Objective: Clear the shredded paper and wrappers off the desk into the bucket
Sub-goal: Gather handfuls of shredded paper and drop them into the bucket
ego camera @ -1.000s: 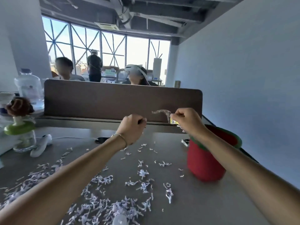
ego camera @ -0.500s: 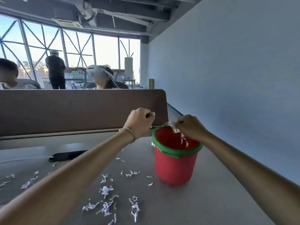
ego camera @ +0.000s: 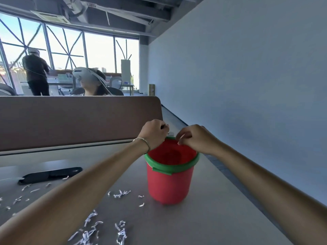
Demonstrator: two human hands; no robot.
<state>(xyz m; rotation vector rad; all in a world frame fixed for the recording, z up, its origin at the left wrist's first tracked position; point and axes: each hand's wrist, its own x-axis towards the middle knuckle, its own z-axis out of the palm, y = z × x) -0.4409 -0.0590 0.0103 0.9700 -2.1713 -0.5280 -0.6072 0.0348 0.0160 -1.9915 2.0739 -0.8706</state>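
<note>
A red bucket with a green rim stands on the grey desk near its right edge. Both hands hover over the bucket's mouth. My left hand, with a thin bracelet on its wrist, is a closed fist above the back left of the rim; I cannot tell whether anything is inside it. My right hand is over the back right of the rim, fingers loosely curled and apart, with nothing in them. Shredded paper lies scattered on the desk left of the bucket, with a denser patch at the bottom edge.
A black flat object lies on the desk at the left. A brown divider panel runs along the desk's back edge. A blue-grey wall stands to the right. People are seen beyond the divider.
My view swung right and closer to the bucket. The clear wrapper pinched in my right hand is gone and that hand's fingers have loosened over the bucket. My left fist moved over the rim.
</note>
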